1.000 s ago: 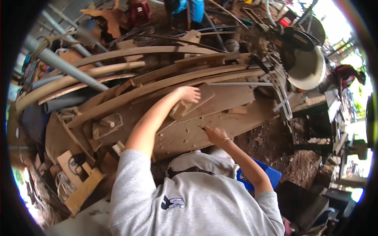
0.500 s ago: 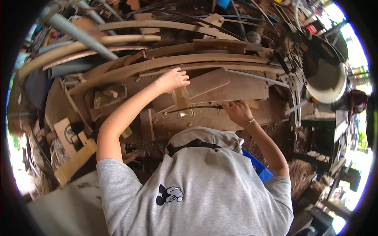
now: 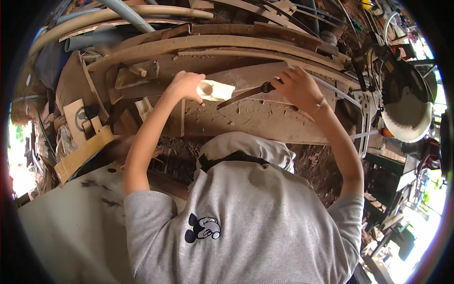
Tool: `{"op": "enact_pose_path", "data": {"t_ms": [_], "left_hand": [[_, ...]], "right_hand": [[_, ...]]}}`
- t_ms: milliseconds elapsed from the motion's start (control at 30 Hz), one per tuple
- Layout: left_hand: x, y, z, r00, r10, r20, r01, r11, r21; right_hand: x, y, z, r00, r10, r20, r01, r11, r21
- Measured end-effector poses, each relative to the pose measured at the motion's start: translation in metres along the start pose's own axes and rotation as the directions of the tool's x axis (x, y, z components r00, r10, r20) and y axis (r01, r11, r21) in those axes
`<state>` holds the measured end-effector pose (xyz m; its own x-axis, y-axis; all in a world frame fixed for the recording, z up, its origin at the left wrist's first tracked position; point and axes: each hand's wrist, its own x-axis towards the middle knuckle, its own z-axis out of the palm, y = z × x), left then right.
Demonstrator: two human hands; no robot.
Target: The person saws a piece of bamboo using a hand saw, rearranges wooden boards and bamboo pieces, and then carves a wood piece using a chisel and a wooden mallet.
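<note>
Over a chip-strewn workbench (image 3: 293, 128).
Gripping a pale wood block (image 3: 223, 91) in left hand (image 3: 187, 86), grasping a narrow-bladed tool (image 3: 243, 97) in right hand (image 3: 301, 88).

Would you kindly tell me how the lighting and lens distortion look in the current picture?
Head view: bright light blows out to white at both side rims; head view: the long board looks bowed, likely fisheye bending; head view: the pale wooden block in the left hand looks brightly lit.

White glare burns both sides, and fisheye distortion bends edges.
</note>
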<state>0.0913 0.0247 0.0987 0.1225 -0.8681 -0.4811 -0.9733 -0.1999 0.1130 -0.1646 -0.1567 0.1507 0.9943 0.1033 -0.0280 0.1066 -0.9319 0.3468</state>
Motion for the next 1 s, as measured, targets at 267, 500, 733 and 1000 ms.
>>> {"op": "enact_pose_path", "data": {"t_ms": [267,500,733,1000], "left_hand": [[0.007,0.008,0.063,0.962,-0.063,0.265,0.231,0.706,-0.670],[-0.004,0.005,0.086,0.958,-0.256,-0.129,-0.020,0.390,-0.921],[0.029,0.042,0.109,0.710,-0.453,-0.540,0.329,0.891,-0.314],[0.046,0.058,0.110,0.545,-0.312,-0.778,0.360,0.925,-0.118]], "right_hand": [[-0.066,-0.037,0.027,0.869,0.201,-0.452,-0.135,0.975,0.174],[-0.109,-0.067,0.039,0.726,0.634,-0.266,-0.482,0.745,0.462],[-0.093,-0.139,0.080,0.403,0.833,0.380,-0.736,0.048,0.675],[-0.061,-0.160,0.080,0.553,0.756,0.350,-0.696,0.189,0.693]]}}
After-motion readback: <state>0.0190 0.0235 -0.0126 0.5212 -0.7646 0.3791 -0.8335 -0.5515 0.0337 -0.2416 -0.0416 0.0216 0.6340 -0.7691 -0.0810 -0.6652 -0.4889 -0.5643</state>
